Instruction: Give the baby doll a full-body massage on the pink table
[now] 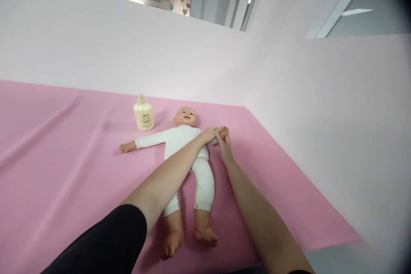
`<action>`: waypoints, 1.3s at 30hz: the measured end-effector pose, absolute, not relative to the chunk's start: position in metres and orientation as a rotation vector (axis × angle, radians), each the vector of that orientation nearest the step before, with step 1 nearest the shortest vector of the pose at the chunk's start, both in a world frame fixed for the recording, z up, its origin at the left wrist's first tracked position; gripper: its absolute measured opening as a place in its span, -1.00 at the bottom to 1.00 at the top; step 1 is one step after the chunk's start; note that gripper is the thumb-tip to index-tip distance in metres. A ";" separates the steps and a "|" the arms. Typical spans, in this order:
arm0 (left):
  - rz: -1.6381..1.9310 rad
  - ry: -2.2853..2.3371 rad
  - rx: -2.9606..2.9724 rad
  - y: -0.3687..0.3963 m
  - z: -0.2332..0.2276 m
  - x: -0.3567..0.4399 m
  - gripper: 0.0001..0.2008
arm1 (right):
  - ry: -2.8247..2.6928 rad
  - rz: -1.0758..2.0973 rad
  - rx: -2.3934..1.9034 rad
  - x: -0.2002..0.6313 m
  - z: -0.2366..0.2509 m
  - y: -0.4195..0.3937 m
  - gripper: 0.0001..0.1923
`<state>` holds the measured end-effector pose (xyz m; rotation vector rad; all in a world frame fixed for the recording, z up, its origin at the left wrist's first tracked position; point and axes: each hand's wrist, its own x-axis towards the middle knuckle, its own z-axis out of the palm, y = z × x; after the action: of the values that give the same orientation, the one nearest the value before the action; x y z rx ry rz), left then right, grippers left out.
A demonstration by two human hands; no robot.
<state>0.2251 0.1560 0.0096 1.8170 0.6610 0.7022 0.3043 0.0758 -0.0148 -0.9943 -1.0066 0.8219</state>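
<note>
Left hand: the left hand (211,134) reaches across the doll's body and lies over the forearm of its outstretched arm, fingers closed narrowly about it.
Right hand: the right hand (225,145) holds the doll's small hand (225,131) from the outer side, its thumb near the left hand's fingers.
Doll: the doll (182,135) lies face up, mostly to the left of the hands, in a white suit; its bald head (186,115) is just beyond them and to the left.
Doll's free arm: stretched out well to the left of the hands, bare fist (127,147) on the bench.
Doll's legs: on the near side of the hands, bare feet (205,233) toward the person, one leg partly behind the left forearm.
Bottle: the pale yellow bottle (144,116) stands upright, left of the hands and a little beyond them, apart from the doll.
Bench: the pink bench (64,171) spreads beneath the hands, creased on the left.
Walls: white walls (289,85) rise beyond the hands and to their right.
Sleeve: a black sleeve (105,239) ends at the left elbow, nearer than the hands.
</note>
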 end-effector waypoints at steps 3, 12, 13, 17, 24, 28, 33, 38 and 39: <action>0.703 0.656 1.853 0.157 0.011 0.225 -0.41 | -0.958 0.799 -1.036 0.305 -0.017 0.078 -0.52; 0.595 0.540 1.880 0.152 0.008 0.226 -0.51 | -0.824 0.822 -1.075 0.307 -0.017 0.083 -0.42; 0.584 0.529 1.872 0.152 0.006 0.226 -0.53 | -0.809 0.830 -1.067 0.307 -0.016 0.083 -0.43; 0.572 0.476 1.799 0.154 0.001 0.228 -0.57 | -0.789 0.859 -1.033 0.305 -0.014 0.082 -0.44; 0.556 0.463 1.747 0.154 0.003 0.228 -0.56 | -0.833 0.863 -1.005 0.306 -0.016 0.083 -0.39; 0.555 0.388 1.663 0.151 0.006 0.227 -0.52 | -1.006 0.782 -1.007 0.306 -0.019 0.080 -0.41; 0.597 0.469 1.725 0.150 0.012 0.224 -0.46 | -1.084 0.753 -1.082 0.305 -0.016 0.075 -0.56; 0.652 0.607 1.815 0.153 0.014 0.224 -0.44 | -0.946 0.799 -1.078 0.305 -0.018 0.080 -0.49; 0.627 0.589 1.789 0.153 0.013 0.225 -0.45 | -0.928 0.805 -1.080 0.305 -0.019 0.081 -0.46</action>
<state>0.2249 0.1530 0.0129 1.7887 0.5888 0.6272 0.3048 0.0815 -0.0190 -1.0799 -0.9277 0.8053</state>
